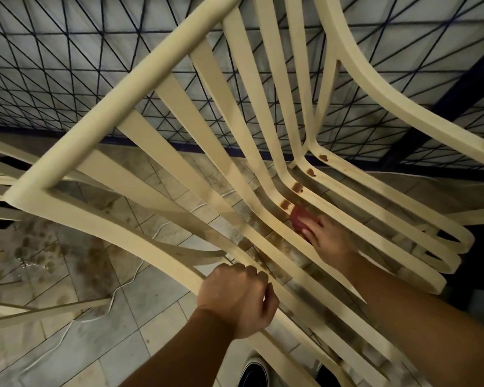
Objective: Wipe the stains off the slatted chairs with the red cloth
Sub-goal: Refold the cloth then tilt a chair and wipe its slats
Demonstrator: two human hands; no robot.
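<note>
Item 1, nearest: my left hand (236, 298), fingers curled tight round the chair's side rail (140, 244), steadying it.

Item 2: my right hand (326, 240), fingers pressed together on the red cloth (301, 219), bunched against a slat at the seat bend.

Item 3: brown stains (285, 203), just beyond the fingertips, strung along the bend in a line running up and to the right. I judge the right hand wipes that way next.

Item 4, farthest: tiled floor (157, 308), wire fence (67, 79).
</note>
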